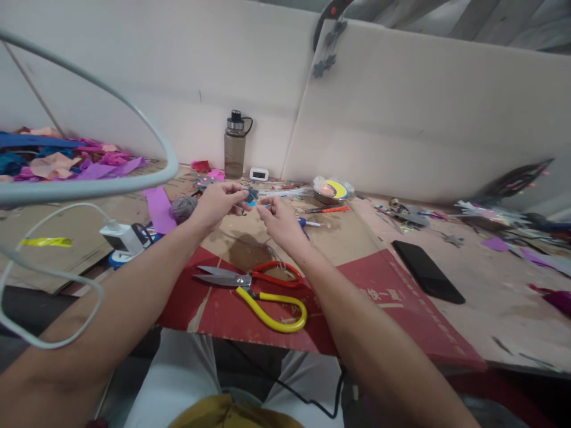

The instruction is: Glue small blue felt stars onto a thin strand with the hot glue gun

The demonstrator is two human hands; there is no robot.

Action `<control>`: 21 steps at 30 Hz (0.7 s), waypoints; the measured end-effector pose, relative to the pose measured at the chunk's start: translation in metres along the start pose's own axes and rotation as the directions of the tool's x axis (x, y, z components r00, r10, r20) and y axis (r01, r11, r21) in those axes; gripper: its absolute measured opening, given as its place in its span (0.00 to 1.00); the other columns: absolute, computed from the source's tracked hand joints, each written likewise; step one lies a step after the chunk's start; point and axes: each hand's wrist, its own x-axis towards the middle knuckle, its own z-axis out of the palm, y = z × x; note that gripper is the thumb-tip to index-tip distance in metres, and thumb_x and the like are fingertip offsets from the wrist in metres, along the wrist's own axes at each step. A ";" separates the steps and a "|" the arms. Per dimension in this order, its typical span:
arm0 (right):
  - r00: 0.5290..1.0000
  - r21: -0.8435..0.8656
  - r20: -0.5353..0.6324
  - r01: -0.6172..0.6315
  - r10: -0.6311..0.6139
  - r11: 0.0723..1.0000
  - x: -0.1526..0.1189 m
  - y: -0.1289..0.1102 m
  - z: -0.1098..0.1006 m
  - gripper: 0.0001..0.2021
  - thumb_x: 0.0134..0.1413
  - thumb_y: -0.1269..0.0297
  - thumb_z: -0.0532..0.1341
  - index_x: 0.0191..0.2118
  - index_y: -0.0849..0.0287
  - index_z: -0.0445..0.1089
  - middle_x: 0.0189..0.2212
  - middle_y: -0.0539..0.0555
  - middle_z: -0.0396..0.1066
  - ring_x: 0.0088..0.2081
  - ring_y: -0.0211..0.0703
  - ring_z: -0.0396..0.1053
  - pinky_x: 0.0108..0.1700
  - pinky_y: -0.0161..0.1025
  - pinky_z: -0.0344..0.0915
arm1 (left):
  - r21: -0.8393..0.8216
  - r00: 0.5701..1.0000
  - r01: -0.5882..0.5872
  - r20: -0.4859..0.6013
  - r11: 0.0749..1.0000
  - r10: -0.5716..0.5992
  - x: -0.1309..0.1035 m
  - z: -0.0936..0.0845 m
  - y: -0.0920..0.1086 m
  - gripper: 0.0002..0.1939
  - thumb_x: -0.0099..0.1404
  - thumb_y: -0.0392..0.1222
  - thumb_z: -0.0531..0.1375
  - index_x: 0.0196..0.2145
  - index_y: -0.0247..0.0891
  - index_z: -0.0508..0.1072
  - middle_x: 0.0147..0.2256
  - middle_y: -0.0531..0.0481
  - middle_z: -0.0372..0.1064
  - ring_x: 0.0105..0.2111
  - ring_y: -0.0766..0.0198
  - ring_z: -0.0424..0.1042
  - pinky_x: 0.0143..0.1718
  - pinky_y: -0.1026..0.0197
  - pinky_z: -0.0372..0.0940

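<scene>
My left hand [223, 202] is raised over the work surface, its fingers pinched around a small dark grey piece [253, 194], perhaps a felt shape. Close beside it, my right hand [280, 220] has thumb and forefinger pressed together; what lies between them is too small to tell. A thin pale strand [277, 257] hangs below my right hand. Large scissors [243, 279] with one red and one yellow handle lie under my wrists, blades pointing left. A blue glue gun [304, 224] lies partly hidden behind my right hand.
A water bottle [234, 145] and a small white digital clock [259, 174] stand at the back wall. A bowl [328, 196], grey yarn ball [184, 208], black phone [428, 271] and white charger [122, 238] surround the work area. A pale curved tube [151, 131] crosses the left.
</scene>
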 end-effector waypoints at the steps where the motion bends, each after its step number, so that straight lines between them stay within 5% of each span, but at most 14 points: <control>1: 0.999 -0.039 0.024 0.025 -0.024 0.999 -0.002 -0.001 0.003 0.07 0.58 0.63 0.54 0.39 0.58 0.65 0.26 0.47 0.66 0.28 0.37 0.62 0.33 0.36 0.60 | -0.035 0.999 0.004 -0.047 0.999 -0.005 0.001 -0.001 0.001 0.06 0.55 0.36 0.65 0.28 0.32 0.72 0.24 0.50 0.71 0.22 0.67 0.74 0.17 0.71 0.62; 4: 0.984 -0.190 0.150 0.129 -0.101 0.973 -0.012 -0.008 0.011 0.11 0.61 0.68 0.49 0.36 0.60 0.69 0.31 0.52 0.70 0.34 0.39 0.65 0.39 0.38 0.61 | -0.158 0.990 0.035 -0.129 0.987 -0.056 0.002 -0.003 0.004 0.05 0.57 0.36 0.64 0.29 0.32 0.70 0.25 0.50 0.70 0.24 0.65 0.75 0.15 0.71 0.61; 8: 0.940 -0.333 0.315 0.238 -0.131 0.912 -0.024 -0.022 0.018 0.14 0.62 0.73 0.49 0.39 0.62 0.73 0.39 0.58 0.73 0.41 0.41 0.68 0.46 0.38 0.61 | -0.290 0.990 0.058 -0.110 0.955 -0.094 0.004 -0.004 0.007 0.05 0.59 0.35 0.63 0.29 0.31 0.70 0.25 0.49 0.71 0.25 0.65 0.76 0.15 0.73 0.58; 14: 0.861 -0.409 0.486 0.375 -0.149 0.832 -0.037 -0.036 0.006 0.10 0.60 0.64 0.58 0.32 0.59 0.75 0.38 0.58 0.74 0.46 0.45 0.66 0.50 0.41 0.58 | -0.353 0.981 0.009 -0.178 0.935 -0.077 0.008 -0.009 0.005 0.04 0.59 0.31 0.61 0.27 0.31 0.69 0.23 0.52 0.68 0.23 0.70 0.74 0.16 0.75 0.58; 18: 0.954 -0.333 0.278 0.201 -0.108 0.921 -0.041 -0.028 -0.020 0.14 0.62 0.59 0.53 0.34 0.59 0.74 0.34 0.54 0.75 0.37 0.41 0.69 0.42 0.38 0.62 | -0.350 0.976 -0.019 -0.209 0.937 -0.058 0.009 -0.013 0.007 0.05 0.58 0.31 0.61 0.26 0.31 0.68 0.21 0.54 0.66 0.16 0.77 0.64 0.12 0.75 0.47; 21: 0.993 -0.327 -0.119 -0.014 -0.027 0.945 -0.039 -0.010 -0.047 0.17 0.62 0.54 0.50 0.39 0.60 0.71 0.34 0.56 0.75 0.36 0.44 0.70 0.40 0.40 0.63 | -0.359 0.973 -0.021 -0.222 0.933 -0.063 0.009 -0.014 0.009 0.06 0.57 0.32 0.61 0.25 0.31 0.68 0.20 0.55 0.65 0.14 0.79 0.59 0.11 0.75 0.43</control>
